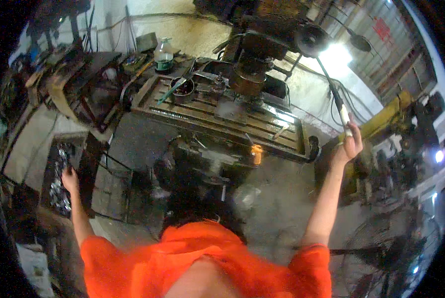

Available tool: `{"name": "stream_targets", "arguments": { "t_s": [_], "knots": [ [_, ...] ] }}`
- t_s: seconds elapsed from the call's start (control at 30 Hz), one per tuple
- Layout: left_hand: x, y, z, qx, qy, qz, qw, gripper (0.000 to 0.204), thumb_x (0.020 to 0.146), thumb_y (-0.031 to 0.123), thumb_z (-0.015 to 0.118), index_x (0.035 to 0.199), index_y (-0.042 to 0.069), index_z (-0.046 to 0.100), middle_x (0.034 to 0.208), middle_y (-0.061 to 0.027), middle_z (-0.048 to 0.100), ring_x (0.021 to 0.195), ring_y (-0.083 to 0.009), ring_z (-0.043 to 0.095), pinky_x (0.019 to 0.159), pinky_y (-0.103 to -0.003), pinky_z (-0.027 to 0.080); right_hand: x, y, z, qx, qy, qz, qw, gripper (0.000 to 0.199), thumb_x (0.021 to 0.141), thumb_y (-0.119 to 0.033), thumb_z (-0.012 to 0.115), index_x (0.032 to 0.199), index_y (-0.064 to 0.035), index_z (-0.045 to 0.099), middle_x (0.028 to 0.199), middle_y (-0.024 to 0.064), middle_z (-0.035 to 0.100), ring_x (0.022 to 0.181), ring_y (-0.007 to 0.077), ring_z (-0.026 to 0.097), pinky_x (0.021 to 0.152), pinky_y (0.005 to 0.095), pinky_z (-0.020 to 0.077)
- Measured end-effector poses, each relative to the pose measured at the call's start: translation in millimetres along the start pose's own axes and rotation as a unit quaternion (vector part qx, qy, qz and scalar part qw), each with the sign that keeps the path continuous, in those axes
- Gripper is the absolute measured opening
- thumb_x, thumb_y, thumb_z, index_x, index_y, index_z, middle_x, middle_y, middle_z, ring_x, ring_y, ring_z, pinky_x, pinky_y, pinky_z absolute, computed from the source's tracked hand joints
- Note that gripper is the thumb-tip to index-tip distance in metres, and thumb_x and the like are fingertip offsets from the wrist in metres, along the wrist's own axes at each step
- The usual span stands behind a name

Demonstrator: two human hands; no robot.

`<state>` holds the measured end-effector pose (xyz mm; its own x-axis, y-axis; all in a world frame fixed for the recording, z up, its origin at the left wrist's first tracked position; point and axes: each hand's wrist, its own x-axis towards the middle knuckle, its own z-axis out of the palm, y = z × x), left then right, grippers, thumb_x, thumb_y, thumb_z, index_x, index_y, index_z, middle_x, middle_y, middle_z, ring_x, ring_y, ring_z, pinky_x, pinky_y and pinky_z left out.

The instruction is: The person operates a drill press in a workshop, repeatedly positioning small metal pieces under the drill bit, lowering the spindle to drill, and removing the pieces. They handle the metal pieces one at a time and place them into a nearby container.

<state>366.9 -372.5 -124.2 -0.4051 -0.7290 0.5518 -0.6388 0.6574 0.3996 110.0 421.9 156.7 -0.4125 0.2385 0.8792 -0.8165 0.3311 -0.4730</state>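
My right hand (352, 143) is raised on the right, its fingers closed round the lower end of a white-gripped lever (345, 116). A dark rod runs up from that grip toward the machine head (249, 79). Out to the left, my left hand (70, 180) reaches over a long dark tray (86, 171) of small shiny metal pieces (58, 194). Its fingers are curled in, and anything inside them is too small to make out. Between my arms stands a milling machine with a slotted table (182, 113).
On the machine table sit a round container (182, 88) with a green-handled brush (170, 92) and a small light-coloured tool (280, 131). A clear bottle (164, 57) stands behind. An orange object (256, 154) hangs at the table's front. A bright lamp (337, 53) glares at upper right.
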Motion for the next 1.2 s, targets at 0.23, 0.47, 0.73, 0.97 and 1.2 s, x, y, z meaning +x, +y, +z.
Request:
{"name": "stream_targets", "arguments": {
  "t_s": [0.23,0.47,0.73,0.97,1.2],
  "knots": [
    [34.8,-34.1,13.4,-0.026,-0.029,0.031,0.999,0.029,0.078,0.022,0.057,0.1,0.004,0.063,0.087,-0.0151,0.064,0.08,-0.0323,0.061,0.069,-0.038,0.047,24.4,-4.5,-16.4,0.033,-0.043,-0.028,0.998,0.053,0.075,-0.036,0.061,0.097,0.0117,0.057,0.106,0.0268,0.055,0.106,0.0331,0.051,0.094,0.0401,0.0356],
    [18.7,-15.1,1.7,0.021,-0.109,-0.054,0.992,0.047,0.075,0.03,0.062,0.107,-0.003,0.056,0.092,-0.02,0.061,0.087,-0.0343,0.058,0.076,-0.039,0.044,40.7,-25.8,-16.9,0.017,-0.043,0.044,0.998,0.05,0.071,-0.026,0.055,0.103,0.0126,0.054,0.101,0.0207,0.056,0.106,0.0324,0.051,0.092,0.0395,0.038],
    [16.6,-22.2,7.1,-0.025,-0.101,-0.069,0.992,0.045,0.072,0.03,0.064,0.1,-0.005,0.057,0.086,-0.0192,0.061,0.082,-0.0328,0.058,0.074,-0.038,0.044,49.8,-30.7,-17.5,0.065,-0.039,0.031,0.997,0.046,0.068,-0.015,0.05,0.106,0.0107,0.054,0.106,0.0183,0.056,0.102,0.0278,0.053,0.089,0.0369,0.0414],
    [22.1,-32.7,12.9,-0.036,-0.132,-0.05,0.989,0.041,0.072,0.027,0.065,0.095,-0.006,0.058,0.082,-0.0189,0.06,0.079,-0.0331,0.058,0.073,-0.038,0.045,45.8,-57.5,-14.9,0.036,-0.024,0.008,0.999,0.048,0.069,-0.007,0.05,0.115,0.0089,0.049,0.114,0.0178,0.052,0.1,0.0285,0.054,0.079,0.036,0.0475],
    [22.7,-32.0,21.7,-0.045,-0.119,-0.066,0.99,0.04,0.072,0.025,0.065,0.097,-0.005,0.058,0.084,-0.0191,0.061,0.08,-0.0323,0.058,0.074,-0.037,0.045,55.7,-72.1,-17.7,0.078,-0.049,-0.007,0.996,0.064,0.072,-0.024,0.06,0.122,0.0097,0.04,0.124,0.0213,0.043,0.096,0.0376,0.056,0.073,0.0389,0.0508]
  ]
}}
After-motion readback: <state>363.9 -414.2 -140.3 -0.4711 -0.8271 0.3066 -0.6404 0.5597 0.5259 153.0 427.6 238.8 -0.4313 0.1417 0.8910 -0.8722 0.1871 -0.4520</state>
